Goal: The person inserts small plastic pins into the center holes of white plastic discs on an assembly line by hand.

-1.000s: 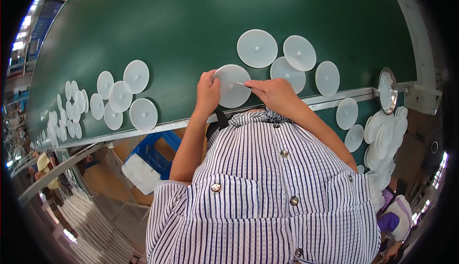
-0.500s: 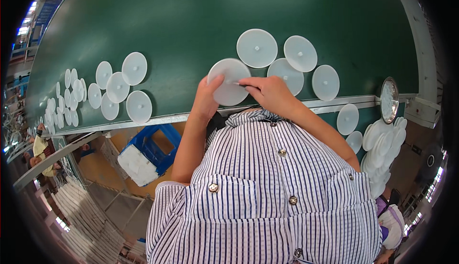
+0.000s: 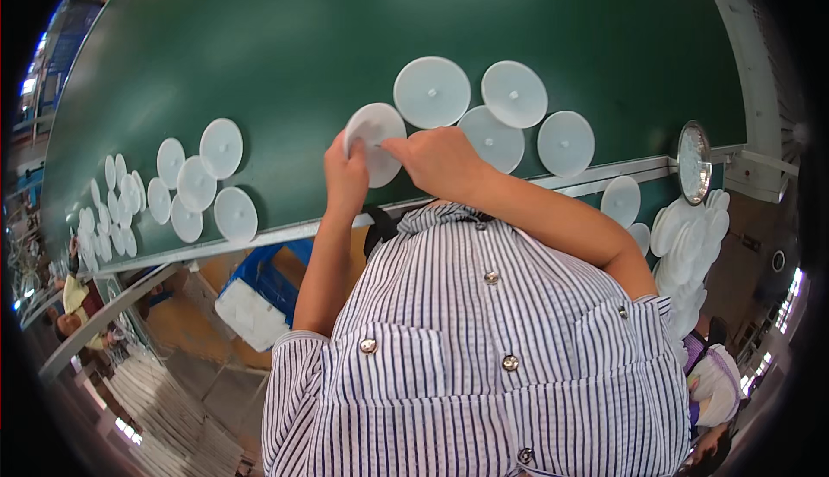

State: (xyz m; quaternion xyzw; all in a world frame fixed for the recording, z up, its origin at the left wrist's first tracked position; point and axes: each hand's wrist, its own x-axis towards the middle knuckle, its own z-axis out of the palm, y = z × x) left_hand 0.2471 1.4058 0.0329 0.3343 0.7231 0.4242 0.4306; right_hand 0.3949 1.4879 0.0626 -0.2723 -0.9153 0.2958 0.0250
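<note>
The round white disc [image 3: 386, 164] has tilted further in the left hand [image 3: 347, 175]; the right hand's [image 3: 439, 162] thin metal tool no longer shows.

Green tbl [image 3: 285, 37] w/ white discs [image 3: 433, 92] in grps, L side & approx. ctr, some overlapping.

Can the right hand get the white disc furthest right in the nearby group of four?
Probably yes: that white disc lies close on the green table with nothing on top. But the right hand is at the disc in the left hand, so it would have to leave that first.
</note>
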